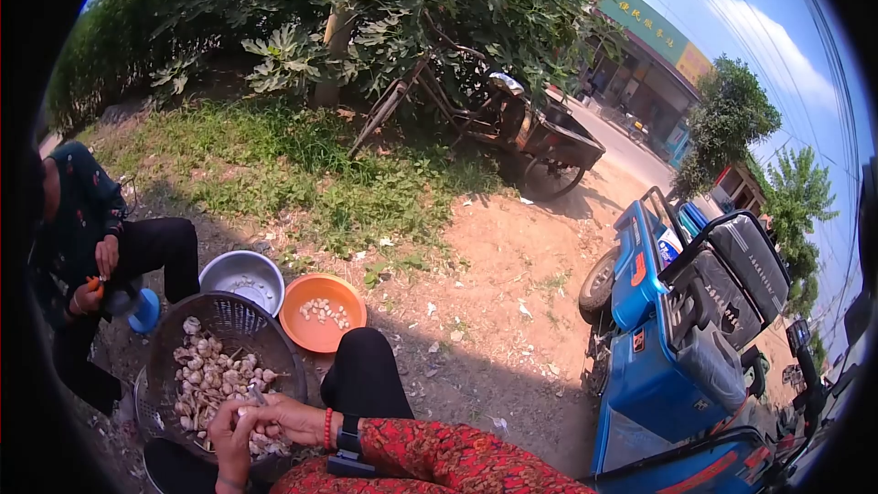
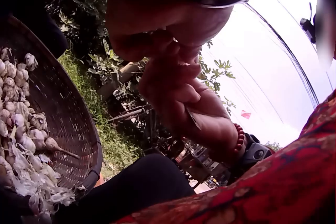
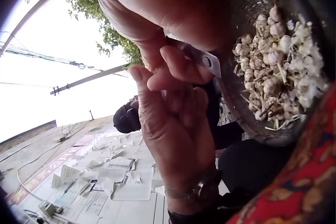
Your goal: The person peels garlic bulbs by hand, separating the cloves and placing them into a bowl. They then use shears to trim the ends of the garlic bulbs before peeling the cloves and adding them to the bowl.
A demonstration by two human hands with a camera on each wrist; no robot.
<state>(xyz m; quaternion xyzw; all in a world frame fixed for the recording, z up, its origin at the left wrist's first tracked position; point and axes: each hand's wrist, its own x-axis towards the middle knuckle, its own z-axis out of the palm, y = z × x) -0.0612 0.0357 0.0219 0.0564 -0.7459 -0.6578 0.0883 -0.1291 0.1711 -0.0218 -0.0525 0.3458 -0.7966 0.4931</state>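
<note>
Both hands meet over the near edge of a dark woven basket [image 1: 285, 348] of garlic bulbs [image 1: 215, 375]. My left hand [image 1: 230, 444] pinches a small pale garlic clove [image 1: 242, 412], mostly covered by the fingers. Pressed close against it, my right hand [image 1: 297, 421] grips a small knife [image 3: 211, 63]; a flat metal end with a round rivet shows beside the fingers, and much of the rest is hidden. Loose papery skins [image 2: 39, 182] lie among the bulbs in the left wrist view.
Beyond the basket stand a silver basin [image 1: 219, 265] and an orange basin [image 1: 315, 338], both with peeled cloves. Another person [image 1: 87, 210] sits at the left beside a blue object [image 1: 144, 311]. A blue three-wheeler [image 1: 649, 366] is parked at the right, an old cart [image 1: 549, 137] farther back.
</note>
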